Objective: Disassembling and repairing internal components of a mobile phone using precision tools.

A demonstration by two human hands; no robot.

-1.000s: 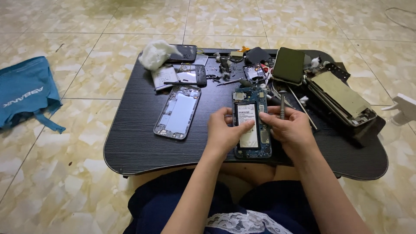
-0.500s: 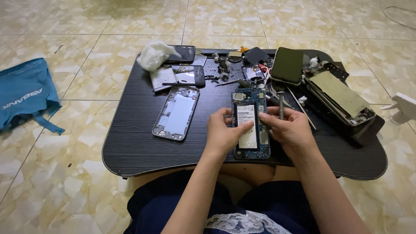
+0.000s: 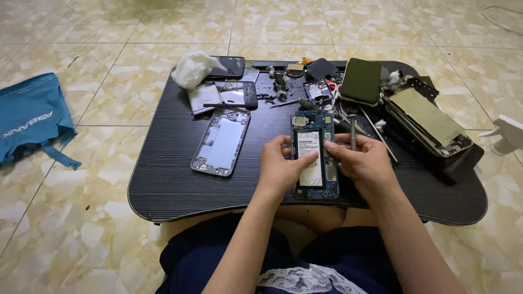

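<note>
The opened phone (image 3: pixel 315 158) lies face down on the tabletop (image 3: pixel 163 179), near its front edge, right before the person. Its back is off, so the battery and blue board show. The left hand (image 3: pixel 280 169) is curled on the phone's left side, thumb pressed on the battery. The right hand (image 3: pixel 364 163) grips a thin screwdriver (image 3: pixel 352 130) between its fingers, held upright just beside the phone's right edge.

To the left, well apart, lies a removed frame (image 3: pixel 220 140), which suggests the teardown is already well along. The battery and board sit in place, so I judge those are what is left to lift out. Whether any screws remain is too small to tell.

At the back of the tabletop lie loose parts (image 3: pixel 283 87), a white cloth (image 3: pixel 192 68), a dark phone (image 3: pixel 360 80) and an opened tablet (image 3: pixel 427 117). A blue bag (image 3: pixel 30 120) lies on the floor to the left
</note>
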